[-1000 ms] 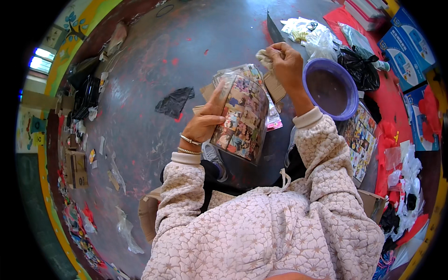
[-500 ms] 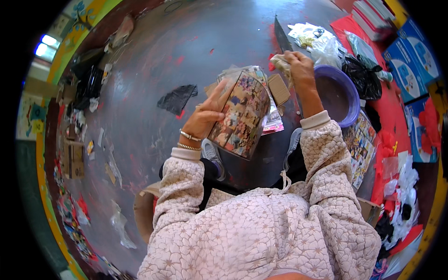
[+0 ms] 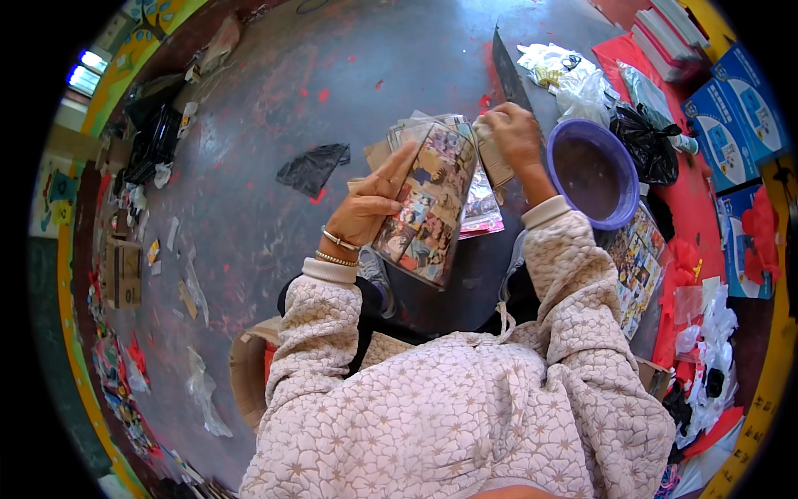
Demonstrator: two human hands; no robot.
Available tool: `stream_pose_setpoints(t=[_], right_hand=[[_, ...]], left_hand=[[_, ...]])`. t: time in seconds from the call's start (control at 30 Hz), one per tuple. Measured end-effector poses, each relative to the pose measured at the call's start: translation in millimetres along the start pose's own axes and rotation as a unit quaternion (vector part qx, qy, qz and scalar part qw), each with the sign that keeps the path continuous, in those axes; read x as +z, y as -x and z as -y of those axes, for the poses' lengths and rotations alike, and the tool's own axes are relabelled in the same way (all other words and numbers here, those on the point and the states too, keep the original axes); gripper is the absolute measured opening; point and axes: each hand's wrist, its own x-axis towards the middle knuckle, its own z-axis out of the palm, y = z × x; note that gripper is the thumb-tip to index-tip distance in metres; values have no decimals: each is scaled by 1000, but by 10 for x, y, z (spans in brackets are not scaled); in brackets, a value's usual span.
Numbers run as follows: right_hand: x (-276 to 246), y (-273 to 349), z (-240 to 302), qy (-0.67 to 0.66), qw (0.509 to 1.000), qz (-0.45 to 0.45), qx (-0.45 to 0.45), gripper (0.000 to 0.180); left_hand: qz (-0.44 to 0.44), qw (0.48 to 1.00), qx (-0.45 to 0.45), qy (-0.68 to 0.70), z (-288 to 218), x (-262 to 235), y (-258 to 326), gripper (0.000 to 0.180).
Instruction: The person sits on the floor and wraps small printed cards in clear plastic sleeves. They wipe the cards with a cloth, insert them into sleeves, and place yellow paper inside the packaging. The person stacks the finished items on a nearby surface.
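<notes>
My left hand grips a flat booklet covered with small colourful pictures and a glossy clear surface. The thumb lies across its front and the fingers run along its left edge. It is tilted above the floor between my shoes. Closed around a crumpled pale cloth, my right hand is just right of the booklet's upper part, apart from it. Behind the booklet lie a stack of printed sheets and a piece of brown cardboard, partly hidden.
A purple basin of murky water stands right of my right hand. Beyond it are a black plastic bag, white plastic bags and blue boxes. A black plastic scrap lies left; a long dark strip stretches ahead.
My right hand has moved left and nearer to me with the cloth, closer to the booklet. The left hand keeps its hold, and the booklet has shifted only slightly.
</notes>
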Motion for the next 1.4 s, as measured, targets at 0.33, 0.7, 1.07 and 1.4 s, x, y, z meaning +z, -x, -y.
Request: stream_pose_setpoints(t=[0.33, 0.7, 1.07, 1.4], right_hand=[[-468, 140, 545, -484, 783, 348, 179, 43], [-570, 40, 488, -466, 854, 182, 145, 10], [-453, 244, 849, -205, 948, -43, -238, 4], [-315, 514, 892, -142, 937, 111, -300, 6]], left_hand=[[10, 998, 27, -48, -67, -76, 63, 85], [-105, 991, 54, -64, -230, -179, 22, 47], [53, 979, -33, 193, -54, 205, -262, 82], [-103, 947, 19, 303, 93, -96, -194, 51]])
